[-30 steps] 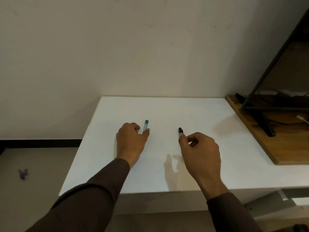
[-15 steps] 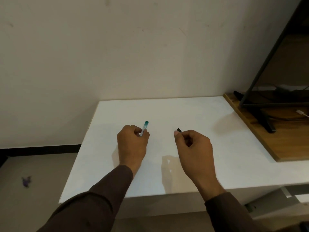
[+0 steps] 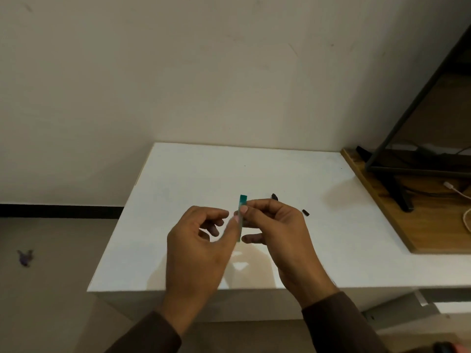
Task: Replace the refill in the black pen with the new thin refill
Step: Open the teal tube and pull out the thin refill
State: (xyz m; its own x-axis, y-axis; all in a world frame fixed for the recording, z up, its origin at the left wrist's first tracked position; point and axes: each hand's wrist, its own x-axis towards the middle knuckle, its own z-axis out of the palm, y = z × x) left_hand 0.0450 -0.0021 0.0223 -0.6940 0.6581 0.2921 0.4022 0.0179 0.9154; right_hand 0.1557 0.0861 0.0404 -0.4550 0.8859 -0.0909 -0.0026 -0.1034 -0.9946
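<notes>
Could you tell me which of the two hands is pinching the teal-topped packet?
The right hand: its thumb and forefinger pinch the teal-topped packet near its top. The left hand is loosely curled beside it, thumb alongside the packet.

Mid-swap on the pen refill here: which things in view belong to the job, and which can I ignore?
Job:
- teal-topped refill packet, pinched between left hand and right hand
- black pen, ends showing behind the right hand
- white table

Ignore:
- wooden shelf
- dark metal stand
- white cable
- purple scrap on the floor
</notes>
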